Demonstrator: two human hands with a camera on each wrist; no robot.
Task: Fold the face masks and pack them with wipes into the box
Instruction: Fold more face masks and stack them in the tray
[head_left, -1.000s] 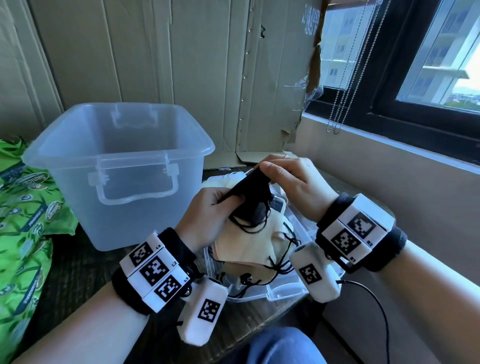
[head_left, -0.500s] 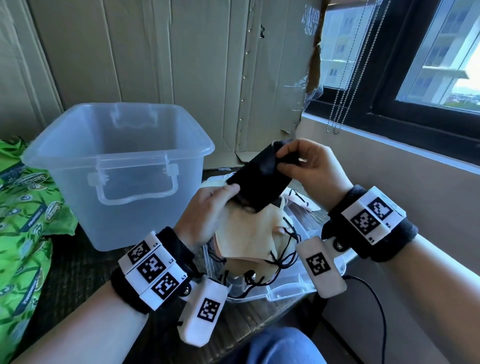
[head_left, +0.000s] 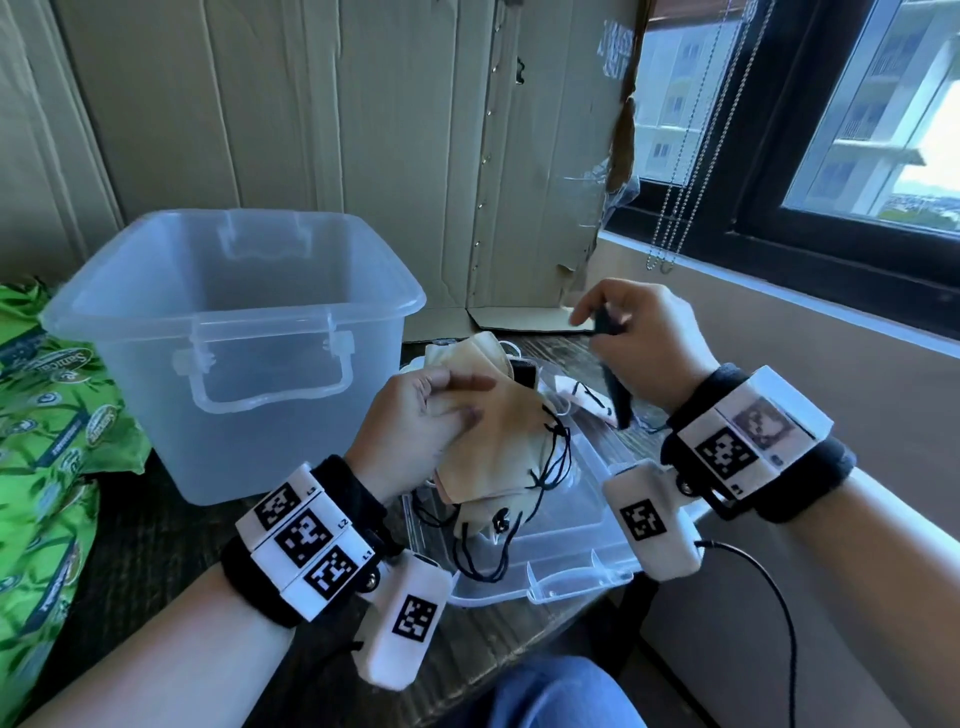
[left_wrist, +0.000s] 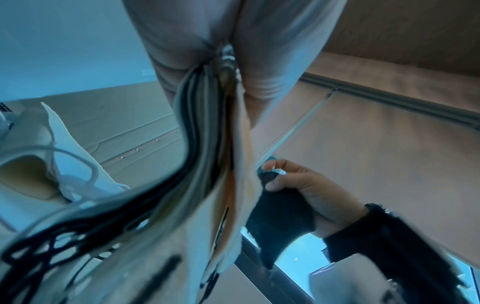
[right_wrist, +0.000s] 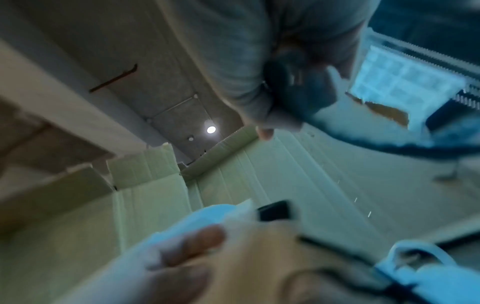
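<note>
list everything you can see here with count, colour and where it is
storage box: one, clear plastic, open, back left of the table
box lid: one, clear, flat under the mask pile
beige masks: a bunch, count unclear, black ear loops, over the lid
black mask: one, lifted right of the pile
wipes packs: green, count unclear, far left
cardboard: brown, behind the box
window: dark frame, upper right
left hand: grips the beige masks
right hand: holds the black mask
</note>
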